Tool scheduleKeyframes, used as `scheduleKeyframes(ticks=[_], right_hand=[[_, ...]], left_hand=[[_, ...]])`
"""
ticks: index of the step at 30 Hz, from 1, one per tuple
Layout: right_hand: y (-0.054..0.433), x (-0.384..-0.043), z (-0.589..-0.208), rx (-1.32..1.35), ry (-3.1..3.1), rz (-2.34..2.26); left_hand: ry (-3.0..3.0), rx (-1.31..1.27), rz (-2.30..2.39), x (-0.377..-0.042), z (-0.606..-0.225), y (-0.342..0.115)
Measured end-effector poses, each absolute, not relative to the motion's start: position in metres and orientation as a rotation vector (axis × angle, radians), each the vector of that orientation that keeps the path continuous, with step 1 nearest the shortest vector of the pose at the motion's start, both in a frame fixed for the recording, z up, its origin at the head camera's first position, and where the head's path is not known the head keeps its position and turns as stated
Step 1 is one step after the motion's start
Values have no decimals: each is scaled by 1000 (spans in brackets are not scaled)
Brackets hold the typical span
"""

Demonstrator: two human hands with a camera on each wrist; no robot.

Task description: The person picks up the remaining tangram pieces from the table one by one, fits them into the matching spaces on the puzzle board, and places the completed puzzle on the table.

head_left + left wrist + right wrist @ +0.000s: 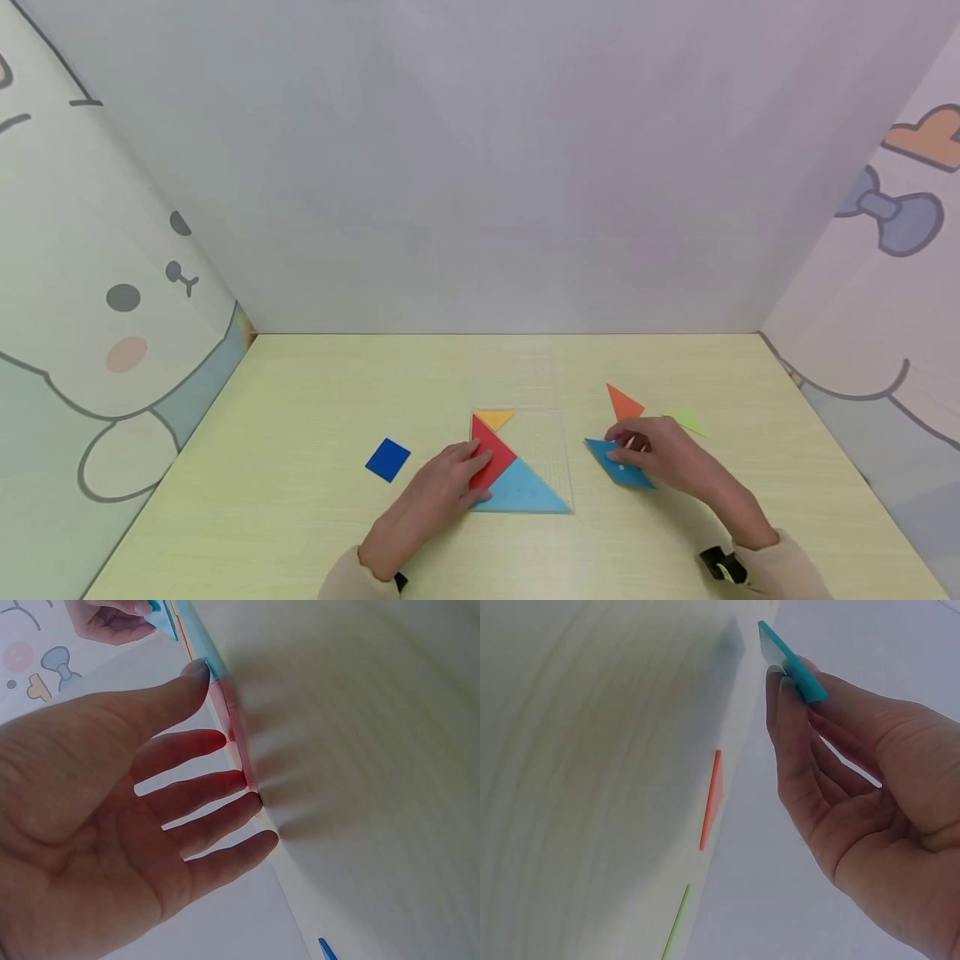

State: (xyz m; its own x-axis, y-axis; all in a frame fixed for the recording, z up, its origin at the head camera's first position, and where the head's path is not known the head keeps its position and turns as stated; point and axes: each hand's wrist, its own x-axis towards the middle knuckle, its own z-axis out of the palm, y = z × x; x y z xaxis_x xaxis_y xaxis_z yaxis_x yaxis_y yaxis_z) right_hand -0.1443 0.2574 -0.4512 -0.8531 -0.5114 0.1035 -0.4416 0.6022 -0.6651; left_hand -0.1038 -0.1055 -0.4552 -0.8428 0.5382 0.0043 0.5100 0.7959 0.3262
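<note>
My left hand (438, 492) lies over the left edge of a clear square tray (549, 442), fingers spread and fairly straight, fingertips on a red triangle (493, 446). Its thumb touches a light blue triangle (525, 490) below the red one. A small yellow triangle (493, 418) sits at the tray's top left. To the right of the tray, my right hand (663, 454) pinches a blue parallelogram tile (626, 477) between thumb and fingers. In the right wrist view that tile (799, 671) is tilted and held above the table, its shadow falling beside it.
A dark blue square (387, 460) lies left of the tray. Behind my right hand are an orange triangle (624, 403) and a light green triangle (686, 421). The pale wooden table (300, 400) meets a plain back wall (510, 208) and printed side walls.
</note>
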Motion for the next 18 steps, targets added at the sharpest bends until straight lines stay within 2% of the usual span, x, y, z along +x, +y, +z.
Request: scheduleKeyframes(ticks=[18], right_hand=[[236, -141, -459, -764, 2672, -1242]], left_hand=[[2895, 843, 486, -104, -452, -105]])
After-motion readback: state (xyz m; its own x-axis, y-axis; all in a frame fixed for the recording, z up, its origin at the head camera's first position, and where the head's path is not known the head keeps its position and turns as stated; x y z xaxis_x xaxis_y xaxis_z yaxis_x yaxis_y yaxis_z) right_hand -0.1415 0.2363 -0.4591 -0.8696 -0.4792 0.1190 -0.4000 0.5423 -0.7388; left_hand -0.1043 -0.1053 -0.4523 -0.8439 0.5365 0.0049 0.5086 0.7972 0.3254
